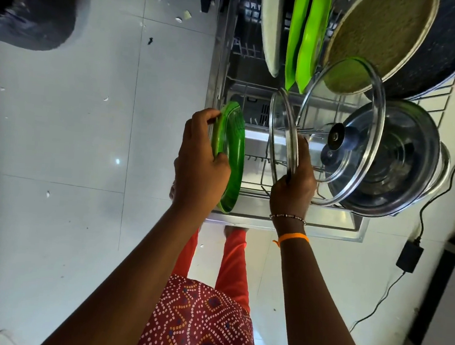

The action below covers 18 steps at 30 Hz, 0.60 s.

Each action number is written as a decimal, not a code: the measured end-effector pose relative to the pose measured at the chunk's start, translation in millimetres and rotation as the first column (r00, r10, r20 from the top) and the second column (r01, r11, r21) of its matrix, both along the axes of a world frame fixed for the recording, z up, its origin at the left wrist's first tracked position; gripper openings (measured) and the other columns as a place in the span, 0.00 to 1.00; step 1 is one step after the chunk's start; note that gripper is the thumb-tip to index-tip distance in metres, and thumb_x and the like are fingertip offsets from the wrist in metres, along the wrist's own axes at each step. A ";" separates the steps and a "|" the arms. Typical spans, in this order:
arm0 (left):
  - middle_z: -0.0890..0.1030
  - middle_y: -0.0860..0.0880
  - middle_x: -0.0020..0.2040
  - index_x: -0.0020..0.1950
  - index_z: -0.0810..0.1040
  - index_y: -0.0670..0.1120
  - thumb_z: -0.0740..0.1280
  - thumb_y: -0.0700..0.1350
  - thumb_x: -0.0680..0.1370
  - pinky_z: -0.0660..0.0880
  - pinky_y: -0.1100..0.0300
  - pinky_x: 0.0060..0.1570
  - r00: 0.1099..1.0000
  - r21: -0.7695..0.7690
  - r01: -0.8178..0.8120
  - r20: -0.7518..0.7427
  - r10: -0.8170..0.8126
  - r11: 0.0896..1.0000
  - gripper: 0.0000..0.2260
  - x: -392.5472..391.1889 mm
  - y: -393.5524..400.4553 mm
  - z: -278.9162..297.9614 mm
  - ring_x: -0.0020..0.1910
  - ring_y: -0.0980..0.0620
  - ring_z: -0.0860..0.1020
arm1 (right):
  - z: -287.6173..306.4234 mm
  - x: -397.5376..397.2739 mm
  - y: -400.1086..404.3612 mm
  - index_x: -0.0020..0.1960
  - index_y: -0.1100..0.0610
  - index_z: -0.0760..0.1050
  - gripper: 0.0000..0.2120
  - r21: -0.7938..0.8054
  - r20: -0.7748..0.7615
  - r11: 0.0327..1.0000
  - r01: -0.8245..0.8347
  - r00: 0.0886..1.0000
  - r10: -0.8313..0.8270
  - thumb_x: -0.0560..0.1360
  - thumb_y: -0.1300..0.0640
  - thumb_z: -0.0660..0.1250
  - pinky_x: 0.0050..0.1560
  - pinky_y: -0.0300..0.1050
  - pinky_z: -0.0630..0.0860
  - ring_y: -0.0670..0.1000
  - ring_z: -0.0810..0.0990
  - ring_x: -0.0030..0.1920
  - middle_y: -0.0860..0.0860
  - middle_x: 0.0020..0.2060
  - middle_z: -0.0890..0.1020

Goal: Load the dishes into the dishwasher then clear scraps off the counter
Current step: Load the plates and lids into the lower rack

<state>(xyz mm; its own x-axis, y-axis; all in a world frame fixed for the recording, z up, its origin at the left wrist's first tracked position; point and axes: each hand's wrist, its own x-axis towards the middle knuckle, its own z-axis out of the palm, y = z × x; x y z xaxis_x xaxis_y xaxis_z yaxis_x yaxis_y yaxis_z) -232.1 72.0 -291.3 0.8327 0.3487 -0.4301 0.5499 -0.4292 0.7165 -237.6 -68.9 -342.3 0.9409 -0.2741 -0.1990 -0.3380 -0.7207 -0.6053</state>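
My left hand [198, 158] grips the rim of a green plate [232, 156], held on edge at the near left corner of the pulled-out dishwasher rack [255, 185]. A glass lid [282, 127] stands upright in the rack, and my right hand [294, 183] pinches its metal rim. To its right a larger glass lid with a black knob [362, 123] leans against a steel pot [403, 165]. Farther back in the rack stand a pale plate [271, 30], two bright green plates [305, 39] and a dark pan [435, 44].
Small white scraps [183, 17] lie scattered on the grey tiled floor left of the rack. A black bin bag [34, 4] sits at the top left. At the right, a black power adapter [409, 255] and its cable lie on the floor.
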 end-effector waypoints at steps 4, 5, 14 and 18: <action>0.72 0.48 0.64 0.67 0.67 0.44 0.65 0.30 0.72 0.69 0.79 0.40 1.000 -0.005 -0.004 -0.005 0.003 1.000 0.25 1.5 -2.2 -0.9 0.60 0.54 0.72 | 5.3 4.2 -11.7 0.69 0.63 0.66 0.33 -0.003 -0.058 0.996 0.091 0.994 -0.091 0.65 0.80 0.53 0.59 0.29 0.64 0.59 0.75 0.62 0.61 0.62 0.76; 0.73 0.48 0.64 0.67 0.67 0.44 0.65 0.30 0.72 0.69 0.79 0.40 1.000 -0.005 -0.003 -0.004 0.003 1.000 0.25 1.6 -3.2 -0.8 0.60 0.53 0.72 | 6.9 6.2 -17.5 0.68 0.64 0.67 0.31 -0.003 -0.069 0.993 0.120 0.990 -0.120 0.66 0.80 0.54 0.58 0.31 0.66 0.60 0.76 0.60 0.63 0.59 0.77; 0.73 0.48 0.64 0.67 0.67 0.44 0.65 0.30 0.71 0.70 0.76 0.41 1.000 -0.015 0.012 0.002 -0.011 1.000 0.25 -0.2 -15.5 0.6 0.60 0.51 0.73 | 37.1 13.9 -34.3 0.66 0.67 0.70 0.30 -0.013 0.067 0.975 0.221 0.973 -0.220 0.65 0.79 0.53 0.47 0.16 0.64 0.45 0.76 0.47 0.63 0.53 0.80; 0.72 0.48 0.64 0.66 0.68 0.45 0.64 0.29 0.71 0.70 0.77 0.36 0.999 -0.016 0.040 0.009 -0.040 0.999 0.26 -1.3 -19.7 -1.2 0.56 0.45 0.76 | 34.5 23.4 -35.5 0.67 0.64 0.69 0.32 -0.026 0.044 0.970 0.240 0.970 -0.239 0.65 0.78 0.54 0.55 0.29 0.69 0.56 0.79 0.56 0.62 0.56 0.80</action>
